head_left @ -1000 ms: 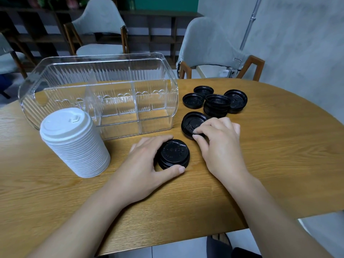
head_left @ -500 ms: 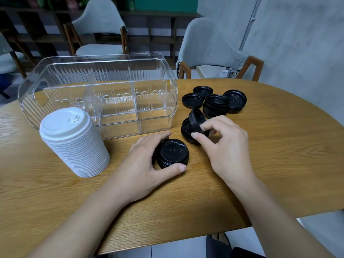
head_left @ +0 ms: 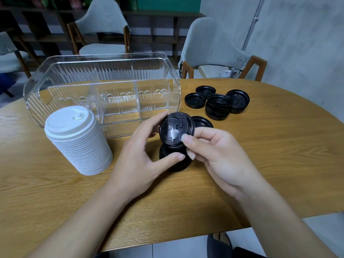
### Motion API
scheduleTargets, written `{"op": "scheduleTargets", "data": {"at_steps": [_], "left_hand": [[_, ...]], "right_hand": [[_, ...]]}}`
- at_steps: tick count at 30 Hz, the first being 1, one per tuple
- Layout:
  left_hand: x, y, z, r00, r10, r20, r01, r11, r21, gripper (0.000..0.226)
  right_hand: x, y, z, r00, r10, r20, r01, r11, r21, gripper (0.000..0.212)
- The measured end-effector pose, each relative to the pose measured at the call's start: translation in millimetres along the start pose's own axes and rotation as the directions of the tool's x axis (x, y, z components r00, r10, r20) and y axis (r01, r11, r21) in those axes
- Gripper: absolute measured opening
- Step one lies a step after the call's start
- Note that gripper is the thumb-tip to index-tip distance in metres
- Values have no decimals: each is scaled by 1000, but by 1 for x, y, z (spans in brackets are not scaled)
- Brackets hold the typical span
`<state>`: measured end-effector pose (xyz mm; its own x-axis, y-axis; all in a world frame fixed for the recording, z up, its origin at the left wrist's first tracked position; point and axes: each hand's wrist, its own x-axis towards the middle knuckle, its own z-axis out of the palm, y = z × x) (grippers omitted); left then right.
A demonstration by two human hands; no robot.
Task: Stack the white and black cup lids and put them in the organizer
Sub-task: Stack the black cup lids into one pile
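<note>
I see the right hand point(head_left: 217, 153) pinching a black lid point(head_left: 176, 131) at its rim, tilted up above the short black stack point(head_left: 175, 159) on the bench point(head_left: 279, 155). The left hand point(head_left: 141, 155) curls around that stack, thumb on its near edge, half hiding it. Behind stands the clear organizer point(head_left: 102, 90); a white lid stack point(head_left: 78, 142) stands left of the hands. Loose black lids point(head_left: 217, 105) lie beyond the hands to the right, with bare bench reaching its right edge.

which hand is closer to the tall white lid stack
Left. The left hand sits just right of the white lid stack, a small gap between them. The right hand is farther right, beyond the black lid that both hands hold.
</note>
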<state>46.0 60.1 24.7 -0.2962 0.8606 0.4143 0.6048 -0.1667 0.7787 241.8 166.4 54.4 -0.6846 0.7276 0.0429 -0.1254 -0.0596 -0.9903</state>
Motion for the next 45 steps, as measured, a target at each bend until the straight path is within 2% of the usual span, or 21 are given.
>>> {"op": "scheduleTargets", "data": {"at_steps": [3, 4, 6, 7, 9, 12, 14, 20, 25, 28, 32, 39, 45], "left_hand": [[0, -1, 0, 1000, 19, -23, -20, 999, -40, 85], [1, -1, 0, 999, 22, -24, -23, 999, -39, 82], [1, -1, 1, 999, 22, -30, -23, 1000, -13, 78], [1, -1, 1, 999, 19, -35, -19, 1000, 6, 76], [1, -1, 1, 999, 22, -40, -20, 999, 39, 73], [-1, 0, 2, 998, 54, -22, -52, 995, 82, 70], [-1, -1, 2, 997, 72, -6, -71, 992, 104, 69], [-2, 0, 1, 997, 74, 11, -75, 987, 142, 74], [-2, -5, 0, 986, -78, 149, 45, 976, 214, 112], [-2, -7, 1, 966, -162, 203, 105, 959, 265, 125], [-1, -7, 3, 960, -180, 215, 106, 943, 316, 126], [-1, -8, 1, 950, -200, 241, 130, 952, 279, 127], [-1, -11, 0, 941, -226, 252, 157, 951, 265, 130]], "right_hand": [[-1, -3, 2, 1000, -4, 17, 4, 999, -49, 11], [-1, -4, 2, 1000, -11, -2, 11, 996, -87, 16], [-1, -5, 0, 992, -79, -95, 55, 970, -236, 39], [-2, -6, -2, 979, -147, -142, 88, 929, -359, 53], [-6, -8, -5, 957, -257, -138, 134, 807, -576, 72], [-12, -7, -1, 961, -269, -58, 150, 690, -708, 81], [-11, -4, 3, 954, -301, -9, 189, 621, -761, 79], [-10, 0, 3, 951, -307, -29, 160, 570, -806, 68], [-9, 1, -3, 946, -314, -82, 136, 612, -779, 61], [-9, 5, -2, 961, -272, -50, 141, 636, -759, 61], [-8, 11, 0, 976, -218, -21, 126, 634, -763, 62], [-6, 16, 2, 979, -204, 23, 143, 601, -786, 62], [-6, 13, -3, 988, -152, 39, 128, 636, -761, 61]]}}
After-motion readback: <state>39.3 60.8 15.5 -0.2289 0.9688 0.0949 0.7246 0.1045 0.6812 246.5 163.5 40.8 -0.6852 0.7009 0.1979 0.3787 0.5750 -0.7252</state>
